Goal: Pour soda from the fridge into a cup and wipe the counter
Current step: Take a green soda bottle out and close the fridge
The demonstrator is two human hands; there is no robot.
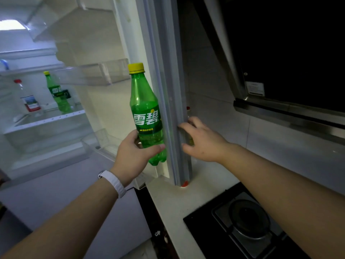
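My left hand (pixel 135 154) grips the lower part of a green soda bottle (pixel 144 109) with a yellow cap, held upright just in front of the open fridge. My right hand (pixel 203 140) rests with its fingers curled on the outer edge of the open fridge door (pixel 168 90). Another green soda bottle (pixel 57 94) stands on a fridge shelf (pixel 46 120) at the left, beside a clear bottle with a red cap (pixel 28 98). No cup and no cloth are in view.
A pale counter (pixel 173 206) runs below the door edge. A black gas hob (pixel 242 225) with a burner lies at the lower right. A dark range hood (pixel 289 71) hangs at the upper right. Clear door bins (pixel 97 71) line the door.
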